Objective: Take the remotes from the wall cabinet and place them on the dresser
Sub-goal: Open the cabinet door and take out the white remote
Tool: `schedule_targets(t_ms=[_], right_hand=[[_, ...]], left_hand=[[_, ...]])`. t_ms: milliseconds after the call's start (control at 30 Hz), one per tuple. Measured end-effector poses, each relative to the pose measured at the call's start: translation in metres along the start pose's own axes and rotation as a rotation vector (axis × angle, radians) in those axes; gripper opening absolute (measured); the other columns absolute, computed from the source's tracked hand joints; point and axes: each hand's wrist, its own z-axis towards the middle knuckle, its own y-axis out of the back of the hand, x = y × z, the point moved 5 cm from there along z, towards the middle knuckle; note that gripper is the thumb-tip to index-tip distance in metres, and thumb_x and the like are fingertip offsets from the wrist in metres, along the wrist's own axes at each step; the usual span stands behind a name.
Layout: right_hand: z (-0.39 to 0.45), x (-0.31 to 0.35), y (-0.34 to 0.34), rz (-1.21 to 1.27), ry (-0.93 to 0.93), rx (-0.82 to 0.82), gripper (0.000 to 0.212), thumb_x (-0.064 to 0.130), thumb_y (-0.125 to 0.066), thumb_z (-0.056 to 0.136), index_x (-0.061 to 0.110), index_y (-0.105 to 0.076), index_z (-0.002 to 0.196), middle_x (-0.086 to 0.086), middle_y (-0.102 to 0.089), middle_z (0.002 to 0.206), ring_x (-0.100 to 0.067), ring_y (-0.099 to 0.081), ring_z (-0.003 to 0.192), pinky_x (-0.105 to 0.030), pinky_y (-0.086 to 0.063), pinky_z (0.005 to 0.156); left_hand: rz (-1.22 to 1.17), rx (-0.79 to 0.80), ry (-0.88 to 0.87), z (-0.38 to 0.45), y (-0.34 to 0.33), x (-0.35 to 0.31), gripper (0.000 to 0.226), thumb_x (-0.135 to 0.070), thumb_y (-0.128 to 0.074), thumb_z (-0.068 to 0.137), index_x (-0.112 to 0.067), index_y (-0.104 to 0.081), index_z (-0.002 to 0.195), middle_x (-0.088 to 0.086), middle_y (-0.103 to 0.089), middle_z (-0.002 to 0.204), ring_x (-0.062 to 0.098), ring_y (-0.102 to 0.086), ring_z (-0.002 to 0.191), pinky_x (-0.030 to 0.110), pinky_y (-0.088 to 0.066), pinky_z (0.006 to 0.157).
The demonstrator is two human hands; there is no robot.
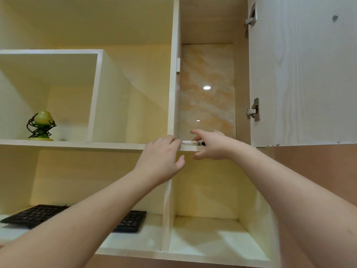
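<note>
Both hands are reaching: left hand (pixel 164 157) fingers relaxed, right hand (pixel 210 145) fingers spread, grasping nothing, over the slim white plastic remote (pixel 190 143) lying between them on the cabinet shelf (pixel 116 145). Probably light, rigid, slippery; pinching its long edges seems best.

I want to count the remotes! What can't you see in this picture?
- White remote: only its front edge shows above the shelf lip; head view looks up from below.
- Dark remote: mostly hidden by the right hand.
- Left hand: fingertips hidden over the shelf edge.
- Dresser: out of frame.
</note>
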Motion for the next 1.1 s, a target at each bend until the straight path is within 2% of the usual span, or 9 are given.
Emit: schedule_targets(t_ms=[100,167,267,300,500,700,800,933,1100], right_hand=[[-0.007,-0.001,0.004,0.059,0.014,-0.003,0.082,0.035,-0.066,0.082,0.031,-0.019,0.150,0.016,-0.048,0.139,-0.021,-0.037,0.128,-0.030,-0.030,0.102],[-0.010,-0.001,0.006,0.099,0.027,-0.007,0.082,0.032,-0.066,0.081,0.035,-0.019,0.149,0.020,-0.047,0.137,-0.019,-0.043,0.121,-0.026,-0.040,0.088],[-0.016,0.000,0.009,0.170,0.060,-0.003,0.080,0.021,-0.064,0.083,0.035,-0.020,0.148,0.021,-0.046,0.135,-0.007,-0.055,0.090,-0.017,-0.040,0.061],[-0.018,0.000,0.010,0.187,0.073,-0.008,0.079,0.017,-0.062,0.083,0.035,-0.020,0.148,0.020,-0.046,0.136,-0.007,-0.057,0.090,-0.015,-0.038,0.058],[-0.023,-0.002,0.017,0.301,0.107,-0.048,0.073,-0.002,-0.047,0.087,0.033,-0.026,0.147,0.013,-0.050,0.138,-0.008,-0.052,0.103,-0.002,-0.037,0.053],[-0.021,-0.021,0.022,0.331,0.008,-0.167,0.076,-0.012,-0.029,0.082,0.032,-0.034,0.143,0.009,-0.053,0.132,-0.008,-0.046,0.124,-0.020,-0.044,0.077],[-0.019,-0.028,0.022,0.340,-0.041,-0.194,0.072,-0.011,-0.031,0.082,0.031,-0.038,0.141,0.008,-0.055,0.128,-0.010,-0.048,0.123,-0.020,-0.042,0.073],[-0.020,-0.032,0.017,0.360,-0.081,-0.202,0.065,-0.007,-0.033,0.084,0.029,-0.043,0.137,0.006,-0.058,0.125,-0.012,-0.050,0.119,-0.021,-0.042,0.074],[-0.018,-0.034,0.013,0.405,-0.123,-0.203,0.057,-0.002,-0.033,0.085,0.025,-0.049,0.132,0.003,-0.059,0.124,-0.015,-0.053,0.105,-0.018,-0.040,0.059]], left_hand=[[-0.016,-0.004,0.019,0.002,0.001,0.000,0.042,-0.042,-0.042,0.092,-0.021,-0.050,0.127,-0.005,-0.054,0.126,0.020,-0.051,0.114,0.034,-0.041,0.083],[-0.037,-0.003,0.034,0.005,0.001,0.000,0.042,-0.041,-0.043,0.092,-0.020,-0.050,0.128,-0.004,-0.054,0.127,0.021,-0.050,0.116,0.035,-0.041,0.085],[-0.052,-0.005,0.040,0.008,0.001,-0.002,0.047,-0.043,-0.045,0.093,-0.021,-0.046,0.134,-0.003,-0.052,0.131,0.021,-0.048,0.119,0.035,-0.040,0.090],[-0.052,-0.012,0.041,0.009,0.001,-0.003,0.049,-0.044,-0.044,0.093,-0.021,-0.045,0.136,-0.003,-0.052,0.132,0.021,-0.048,0.120,0.035,-0.039,0.091],[-0.034,-0.009,0.095,0.018,0.001,-0.013,0.059,-0.060,-0.031,0.095,-0.018,-0.048,0.133,0.001,-0.058,0.130,0.023,-0.046,0.118,0.036,-0.039,0.090],[-0.083,-0.001,0.228,0.032,0.006,-0.020,0.054,-0.062,-0.033,0.093,-0.016,-0.058,0.106,0.005,-0.061,0.103,0.027,-0.055,0.097,0.038,-0.040,0.076],[-0.167,0.013,0.301,0.037,0.008,-0.022,0.047,-0.057,-0.043,0.092,-0.013,-0.056,0.102,0.006,-0.058,0.099,0.027,-0.055,0.085,0.034,-0.042,0.067],[-0.252,0.036,0.329,0.040,0.012,-0.023,0.036,-0.047,-0.052,0.092,-0.011,-0.054,0.094,0.010,-0.059,0.103,0.030,-0.056,0.089,0.032,-0.038,0.065],[-0.316,0.030,0.299,0.040,0.021,-0.016,0.040,-0.042,-0.058,0.087,-0.005,-0.062,0.101,0.011,-0.059,0.105,0.029,-0.058,0.095,0.034,-0.047,0.068]])
